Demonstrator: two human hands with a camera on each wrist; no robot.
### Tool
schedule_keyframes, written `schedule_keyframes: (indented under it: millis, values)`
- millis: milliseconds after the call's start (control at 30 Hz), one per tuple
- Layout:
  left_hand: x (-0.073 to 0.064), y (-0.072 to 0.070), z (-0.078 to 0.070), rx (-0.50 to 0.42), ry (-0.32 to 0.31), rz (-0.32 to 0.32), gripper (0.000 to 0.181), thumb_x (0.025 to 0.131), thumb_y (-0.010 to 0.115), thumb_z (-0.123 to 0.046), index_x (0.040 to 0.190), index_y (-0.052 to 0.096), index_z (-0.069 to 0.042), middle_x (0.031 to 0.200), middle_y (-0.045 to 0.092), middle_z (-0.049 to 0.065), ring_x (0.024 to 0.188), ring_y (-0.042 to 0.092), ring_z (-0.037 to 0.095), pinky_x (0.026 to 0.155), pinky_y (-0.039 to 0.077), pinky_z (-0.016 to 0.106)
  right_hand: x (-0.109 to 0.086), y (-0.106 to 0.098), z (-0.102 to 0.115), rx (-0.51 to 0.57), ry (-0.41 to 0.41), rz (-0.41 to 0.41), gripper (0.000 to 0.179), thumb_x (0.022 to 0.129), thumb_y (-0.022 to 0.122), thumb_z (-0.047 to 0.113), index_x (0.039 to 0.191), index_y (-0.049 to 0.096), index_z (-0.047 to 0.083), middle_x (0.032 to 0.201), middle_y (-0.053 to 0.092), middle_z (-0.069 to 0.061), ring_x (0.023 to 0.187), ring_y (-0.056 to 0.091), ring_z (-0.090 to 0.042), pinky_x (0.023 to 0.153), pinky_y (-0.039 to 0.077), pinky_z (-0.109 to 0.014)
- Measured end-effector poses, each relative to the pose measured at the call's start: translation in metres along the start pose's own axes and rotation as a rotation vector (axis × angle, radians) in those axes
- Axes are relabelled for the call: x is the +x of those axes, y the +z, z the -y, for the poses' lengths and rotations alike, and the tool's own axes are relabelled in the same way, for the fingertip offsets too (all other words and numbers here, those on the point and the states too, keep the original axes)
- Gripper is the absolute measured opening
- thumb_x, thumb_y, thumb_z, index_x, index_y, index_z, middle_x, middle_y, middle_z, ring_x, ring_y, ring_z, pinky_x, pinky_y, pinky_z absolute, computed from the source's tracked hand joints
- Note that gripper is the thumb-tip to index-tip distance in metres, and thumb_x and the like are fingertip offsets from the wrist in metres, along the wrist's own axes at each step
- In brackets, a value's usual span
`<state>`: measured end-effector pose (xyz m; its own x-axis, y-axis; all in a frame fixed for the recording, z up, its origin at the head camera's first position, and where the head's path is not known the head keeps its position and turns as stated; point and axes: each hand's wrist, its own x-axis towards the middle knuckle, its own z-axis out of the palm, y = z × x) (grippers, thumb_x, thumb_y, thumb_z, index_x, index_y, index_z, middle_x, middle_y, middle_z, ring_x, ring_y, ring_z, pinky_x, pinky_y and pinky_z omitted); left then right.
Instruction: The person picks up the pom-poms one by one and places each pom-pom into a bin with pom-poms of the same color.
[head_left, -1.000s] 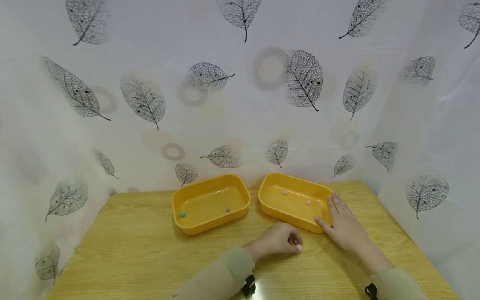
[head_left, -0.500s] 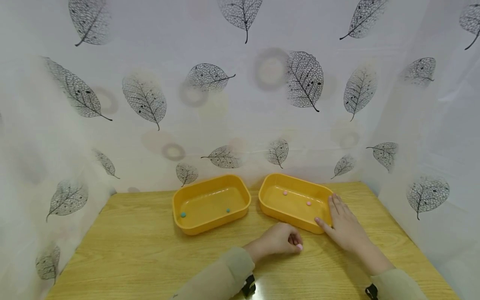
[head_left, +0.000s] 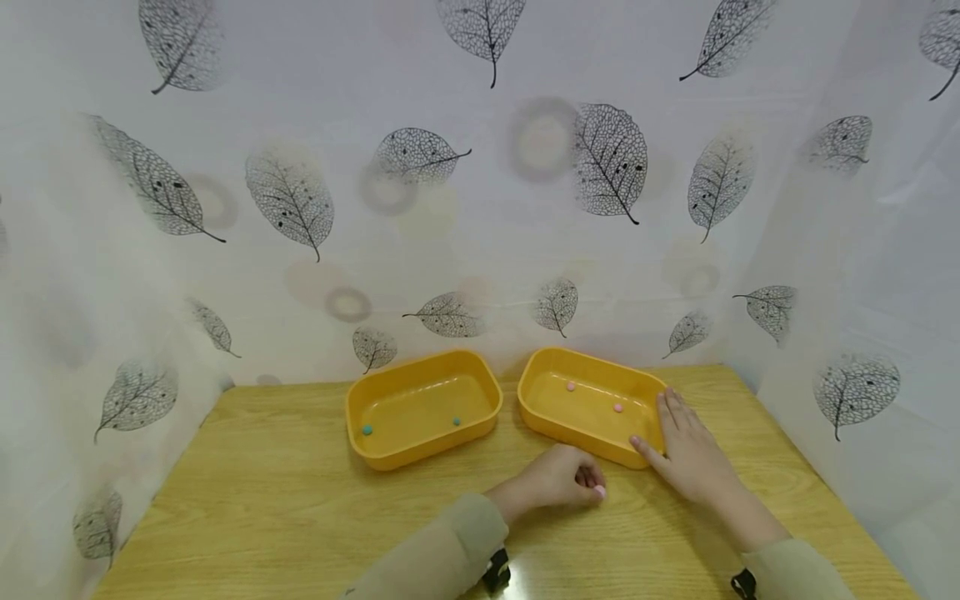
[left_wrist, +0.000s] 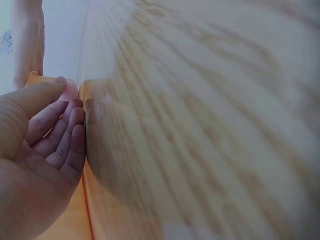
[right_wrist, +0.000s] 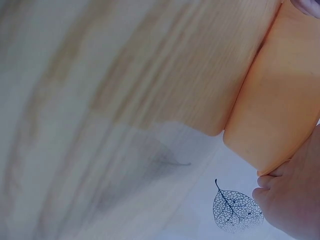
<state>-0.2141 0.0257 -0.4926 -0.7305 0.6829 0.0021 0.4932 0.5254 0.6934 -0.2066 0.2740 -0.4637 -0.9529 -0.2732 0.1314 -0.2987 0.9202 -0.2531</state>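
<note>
My left hand (head_left: 557, 479) is low over the table in front of the right-hand yellow tray (head_left: 572, 433). Its thumb and forefinger pinch a small pink ball (head_left: 600, 492). The left wrist view shows this pink ball (left_wrist: 69, 91) at the thumb tip, with the other fingers curled loosely below. My right hand (head_left: 693, 454) rests on the right end of that tray, fingers straight along the end wall and thumb at the front rim. Inside the tray lie two pink balls, one toward the back (head_left: 571, 387) and another pink ball (head_left: 618, 408) nearer the hand.
To the left stands a second yellow tray (head_left: 423, 446), angled toward the first. It holds a green ball (head_left: 367, 430) at its left end and a smaller green ball (head_left: 457, 422) near the front. A leaf-printed white curtain (head_left: 480, 233) encloses the wooden table (head_left: 262, 500) behind and at both sides.
</note>
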Motion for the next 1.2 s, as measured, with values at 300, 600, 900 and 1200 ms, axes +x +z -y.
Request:
schedule_keyframes:
  millis: [300,600,900,1200]
  values:
    - [-0.002,-0.003,-0.004,-0.005,0.001,-0.005,0.006,0.097,0.079,-0.017,0.100,0.081,-0.012,0.085,0.075,-0.008,0.073,0.056,-0.010,0.070,0.050,0.007,0.000,0.000,0.000,-0.004,-0.003,-0.002,0.096,0.108,0.052,0.055,0.160,0.021,-0.019,0.170,0.014,-0.039,0.158,0.018,-0.057,0.127,0.024,-0.070]
    - [-0.002,-0.004,-0.006,-0.071,-0.021,-0.009,0.007,0.097,0.080,-0.015,0.101,0.080,-0.010,0.086,0.076,-0.007,0.073,0.057,-0.010,0.071,0.051,0.008,0.000,-0.001,0.001,0.003,-0.001,0.003,0.096,0.108,0.052,0.055,0.160,0.020,-0.019,0.170,0.013,-0.040,0.158,0.018,-0.057,0.128,0.022,-0.070]
    - [0.001,-0.006,-0.011,-0.138,-0.033,-0.032,0.009,0.099,0.078,-0.016,0.103,0.081,-0.009,0.091,0.078,-0.004,0.077,0.059,-0.009,0.076,0.052,0.009,-0.001,-0.001,0.000,0.004,0.002,0.004,0.096,0.108,0.052,0.056,0.160,0.020,-0.019,0.170,0.013,-0.040,0.158,0.018,-0.057,0.128,0.022,-0.070]
    - [0.006,-0.024,-0.024,-0.119,0.001,-0.083,0.010,0.099,0.078,-0.016,0.101,0.080,-0.007,0.092,0.079,0.000,0.076,0.060,-0.007,0.074,0.053,0.008,0.000,0.000,0.000,0.006,0.002,-0.001,0.097,0.107,0.053,0.056,0.160,0.021,-0.019,0.170,0.014,-0.040,0.158,0.019,-0.057,0.127,0.023,-0.071]
